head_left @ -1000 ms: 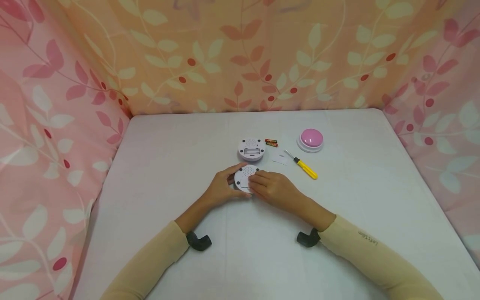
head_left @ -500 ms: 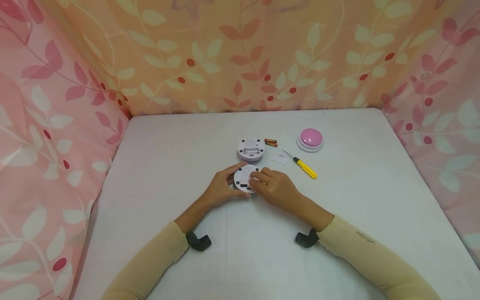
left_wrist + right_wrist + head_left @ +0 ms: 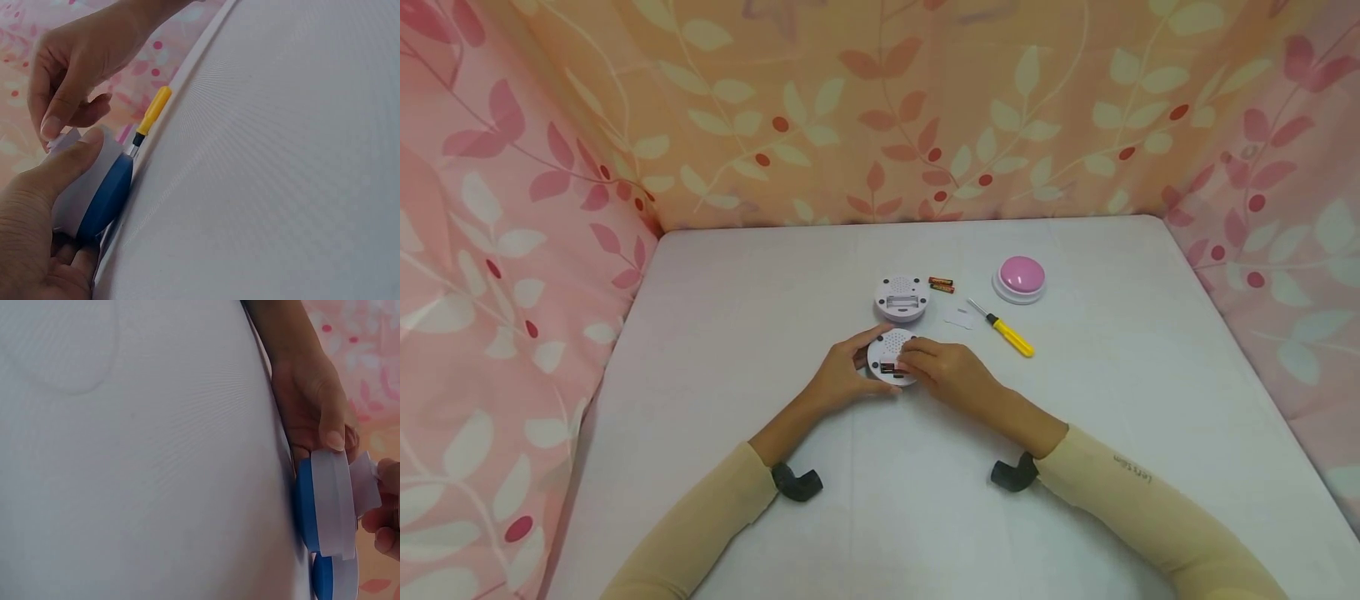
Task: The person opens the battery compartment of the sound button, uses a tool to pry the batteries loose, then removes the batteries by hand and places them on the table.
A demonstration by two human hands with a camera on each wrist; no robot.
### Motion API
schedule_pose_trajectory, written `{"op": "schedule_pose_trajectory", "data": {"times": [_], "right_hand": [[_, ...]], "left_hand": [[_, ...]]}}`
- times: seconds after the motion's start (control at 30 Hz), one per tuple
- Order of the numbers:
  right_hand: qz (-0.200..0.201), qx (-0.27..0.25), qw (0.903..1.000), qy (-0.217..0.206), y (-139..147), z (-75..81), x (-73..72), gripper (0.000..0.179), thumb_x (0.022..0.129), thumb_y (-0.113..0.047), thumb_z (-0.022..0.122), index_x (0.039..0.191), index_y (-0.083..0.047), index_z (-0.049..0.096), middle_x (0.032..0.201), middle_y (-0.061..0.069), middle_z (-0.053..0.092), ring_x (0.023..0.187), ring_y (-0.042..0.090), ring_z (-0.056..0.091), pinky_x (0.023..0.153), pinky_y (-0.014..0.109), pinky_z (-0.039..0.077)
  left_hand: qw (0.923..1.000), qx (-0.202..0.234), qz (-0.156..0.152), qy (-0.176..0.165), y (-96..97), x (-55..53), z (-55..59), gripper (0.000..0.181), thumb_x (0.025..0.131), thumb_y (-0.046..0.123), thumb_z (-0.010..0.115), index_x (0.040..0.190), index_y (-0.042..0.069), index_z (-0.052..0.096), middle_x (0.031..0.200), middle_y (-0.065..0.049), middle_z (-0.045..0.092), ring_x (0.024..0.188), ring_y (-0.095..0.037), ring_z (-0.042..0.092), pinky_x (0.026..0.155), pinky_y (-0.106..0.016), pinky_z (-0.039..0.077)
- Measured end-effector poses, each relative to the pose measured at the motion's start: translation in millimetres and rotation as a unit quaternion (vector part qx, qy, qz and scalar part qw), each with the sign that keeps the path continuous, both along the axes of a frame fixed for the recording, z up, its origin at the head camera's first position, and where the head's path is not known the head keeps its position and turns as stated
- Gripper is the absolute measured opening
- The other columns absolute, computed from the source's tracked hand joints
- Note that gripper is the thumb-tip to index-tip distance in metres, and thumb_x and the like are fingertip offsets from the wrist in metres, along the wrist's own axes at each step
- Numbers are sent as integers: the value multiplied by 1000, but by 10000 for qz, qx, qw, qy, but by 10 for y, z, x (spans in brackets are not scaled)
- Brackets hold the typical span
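My left hand (image 3: 838, 377) grips a round white push-button device (image 3: 886, 342) by its rim, thumb and fingers on opposite edges. Its perforated base with dark feet faces up, and the blue dome (image 3: 107, 200) points down in the left wrist view. Between thumb and fingertips, my right hand (image 3: 951, 372) pinches a thin white battery cover (image 3: 365, 481), tilted up from the base in the right wrist view. In the bared compartment a battery (image 3: 887, 367) shows in part; my right fingers hide the rest.
Just beyond lies another upturned device (image 3: 901, 313) with a bare battery compartment. Two loose batteries (image 3: 942, 285), a loose white cover (image 3: 958, 318), a yellow screwdriver (image 3: 1013, 337) and a pink-domed button (image 3: 1022, 275) lie to the right. Patterned curtains (image 3: 880, 108) surround the white table (image 3: 760, 283).
The battery cover, flat on the base a second ago, has been lifted by my right fingers, baring the compartment and a battery. My left hand has stayed in place.
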State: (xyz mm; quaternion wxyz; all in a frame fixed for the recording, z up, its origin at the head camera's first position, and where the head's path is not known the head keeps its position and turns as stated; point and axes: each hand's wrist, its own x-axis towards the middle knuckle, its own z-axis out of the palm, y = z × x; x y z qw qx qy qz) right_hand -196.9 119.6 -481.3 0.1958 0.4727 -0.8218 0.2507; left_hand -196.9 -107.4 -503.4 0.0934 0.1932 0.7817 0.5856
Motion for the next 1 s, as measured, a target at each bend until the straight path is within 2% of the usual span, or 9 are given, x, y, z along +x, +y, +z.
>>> {"op": "schedule_pose_trajectory", "data": {"times": [0.1,0.2,0.3,0.43,0.53,0.77,1.0], "right_hand": [[47,0,9993,-358,-5,29,-1,20,86,-4,80,105,2,76,101,11,74,96,24,73,87,33,59],[43,9,9981,-621,-11,47,-5,19,88,-5,78,105,1,76,99,9,75,96,21,73,88,32,59],[-62,-154,9961,-864,-11,58,-10,19,88,-5,79,105,0,77,97,7,76,94,20,73,86,30,60],[-237,-415,9914,-1218,-1,64,-21,22,85,0,80,107,1,77,97,7,76,93,20,72,84,30,60],[-300,-456,9887,-1397,7,72,-26,24,84,2,80,108,0,77,99,8,76,94,20,72,83,29,60],[-523,-589,9850,-1532,54,111,-40,25,85,1,79,110,-2,77,98,6,76,89,17,72,78,27,61],[-1066,-1264,9695,-1809,220,204,-104,25,86,1,79,110,-1,77,94,4,75,71,10,62,63,21,56]], "left_hand": [[10000,36,-16,12,-3,1,7,94,69,5,94,151,6,48,153,-13,48,137,-25,50,110,-31,44],[10000,29,-18,-18,-5,-1,5,93,69,5,94,150,6,48,153,-12,49,136,-24,51,110,-31,45],[10000,-19,5,-79,-8,-31,-76,95,68,6,94,151,8,48,153,-10,48,135,-22,52,110,-31,44],[10000,-39,28,-37,-13,-93,-239,98,68,8,95,153,13,47,155,-7,46,137,-21,50,110,-30,44],[10000,-18,3,41,-22,-120,-297,98,68,13,96,152,19,48,155,-3,46,137,-18,49,110,-28,44],[9998,42,-54,204,-34,-136,-324,96,68,23,97,151,24,49,153,1,48,136,-16,50,108,-27,45],[9999,-94,17,131,-43,-124,-325,98,66,31,98,152,26,49,153,6,47,137,-12,49,109,-25,44]]}}
